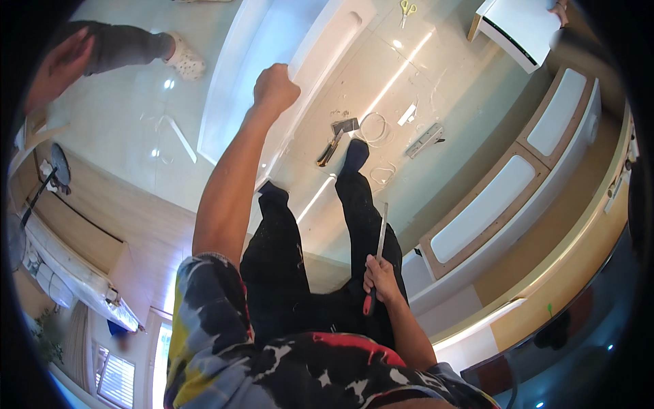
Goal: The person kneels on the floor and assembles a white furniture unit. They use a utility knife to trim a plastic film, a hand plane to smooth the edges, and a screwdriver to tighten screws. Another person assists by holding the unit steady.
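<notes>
Yellow-handled scissors (406,13) lie on the shiny floor (477,102). Another person (126,49) wears a pale clog (186,58). A curtain (80,347) hangs beside a window (116,379), near a green plant (48,335).

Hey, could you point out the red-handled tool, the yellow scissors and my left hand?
Red-handled tool (382,234): head view, on its metal blade.
Yellow scissors (407,13): head view, near where the handles meet.
Left hand (275,90): head view, middle of the hand.
</notes>
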`<state>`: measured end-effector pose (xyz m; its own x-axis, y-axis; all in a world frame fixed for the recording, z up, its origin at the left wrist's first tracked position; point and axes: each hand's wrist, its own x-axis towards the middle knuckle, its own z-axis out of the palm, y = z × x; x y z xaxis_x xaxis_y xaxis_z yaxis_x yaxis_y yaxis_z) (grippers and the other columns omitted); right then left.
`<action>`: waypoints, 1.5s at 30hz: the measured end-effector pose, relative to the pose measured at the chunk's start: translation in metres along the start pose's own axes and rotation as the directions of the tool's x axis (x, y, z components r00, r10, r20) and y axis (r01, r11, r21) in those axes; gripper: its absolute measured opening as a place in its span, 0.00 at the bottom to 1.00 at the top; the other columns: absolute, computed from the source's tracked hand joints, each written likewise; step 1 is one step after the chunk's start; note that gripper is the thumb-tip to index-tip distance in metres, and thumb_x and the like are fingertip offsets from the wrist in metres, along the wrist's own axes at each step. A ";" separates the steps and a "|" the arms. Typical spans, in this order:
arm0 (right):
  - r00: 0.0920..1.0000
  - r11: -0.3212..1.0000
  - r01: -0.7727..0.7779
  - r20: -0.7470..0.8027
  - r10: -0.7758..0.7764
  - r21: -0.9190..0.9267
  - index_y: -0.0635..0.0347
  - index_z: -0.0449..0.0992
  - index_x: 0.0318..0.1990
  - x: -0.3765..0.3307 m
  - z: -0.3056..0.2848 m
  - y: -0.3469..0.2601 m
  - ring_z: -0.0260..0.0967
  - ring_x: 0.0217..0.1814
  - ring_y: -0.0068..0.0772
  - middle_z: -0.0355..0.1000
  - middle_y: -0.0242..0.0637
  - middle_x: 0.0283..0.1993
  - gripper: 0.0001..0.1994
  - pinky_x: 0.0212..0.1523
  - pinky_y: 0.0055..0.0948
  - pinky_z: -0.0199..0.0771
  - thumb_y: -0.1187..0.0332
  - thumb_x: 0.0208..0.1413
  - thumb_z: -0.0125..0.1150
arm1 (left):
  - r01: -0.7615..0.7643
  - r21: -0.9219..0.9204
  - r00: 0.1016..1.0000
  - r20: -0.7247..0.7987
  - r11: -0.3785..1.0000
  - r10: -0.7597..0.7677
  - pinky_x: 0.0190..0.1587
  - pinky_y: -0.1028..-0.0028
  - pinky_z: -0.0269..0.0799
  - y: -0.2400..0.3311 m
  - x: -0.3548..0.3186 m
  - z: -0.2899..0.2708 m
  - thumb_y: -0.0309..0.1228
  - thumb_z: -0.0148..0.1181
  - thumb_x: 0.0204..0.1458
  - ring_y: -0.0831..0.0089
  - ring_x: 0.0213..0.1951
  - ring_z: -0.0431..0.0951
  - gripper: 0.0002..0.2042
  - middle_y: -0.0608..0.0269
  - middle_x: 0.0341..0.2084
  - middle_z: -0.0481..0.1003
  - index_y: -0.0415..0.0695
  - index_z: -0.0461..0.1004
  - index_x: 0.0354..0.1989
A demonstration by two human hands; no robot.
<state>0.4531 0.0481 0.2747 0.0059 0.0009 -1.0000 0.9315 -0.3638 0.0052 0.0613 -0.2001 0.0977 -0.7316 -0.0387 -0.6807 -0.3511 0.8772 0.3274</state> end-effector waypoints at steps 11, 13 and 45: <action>1.000 0.999 0.015 0.027 -0.016 0.044 0.56 0.66 0.33 0.006 -0.004 -0.007 0.56 0.13 0.20 0.53 0.25 0.16 0.16 0.12 0.26 0.64 0.55 0.68 0.53 | -0.034 0.122 0.999 -0.029 0.992 0.038 0.48 0.58 0.77 -0.005 0.061 0.034 0.23 0.58 0.46 0.50 0.45 0.81 0.12 0.44 0.39 0.80 0.38 0.78 0.41; 0.999 0.998 0.014 0.039 -0.016 0.058 0.56 0.66 0.33 0.008 -0.005 -0.004 0.56 0.13 0.20 0.53 0.25 0.16 0.16 0.12 0.26 0.65 0.55 0.68 0.52 | -0.075 0.143 0.996 -0.047 0.987 0.082 0.48 0.59 0.77 -0.010 0.067 0.046 0.23 0.58 0.46 0.51 0.45 0.81 0.12 0.44 0.39 0.80 0.38 0.78 0.41; 0.481 -0.073 0.693 0.535 -0.694 -0.717 0.64 0.72 0.48 0.246 0.104 -0.031 0.73 0.30 0.53 0.70 0.56 0.27 0.16 0.33 0.43 0.70 0.59 0.71 0.45 | -0.040 -0.924 0.955 -0.147 0.379 -0.256 0.54 0.67 0.69 -0.355 -0.138 0.137 0.39 0.53 0.63 0.68 0.52 0.75 0.22 0.55 0.52 0.75 0.35 0.70 0.59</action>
<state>0.3881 -0.0375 0.0280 -0.8386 -0.2457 -0.4862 0.1972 0.6950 -0.6914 0.3671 -0.4407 -0.0142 -0.6947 -0.3323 -0.6380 -0.6439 -0.1079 0.7574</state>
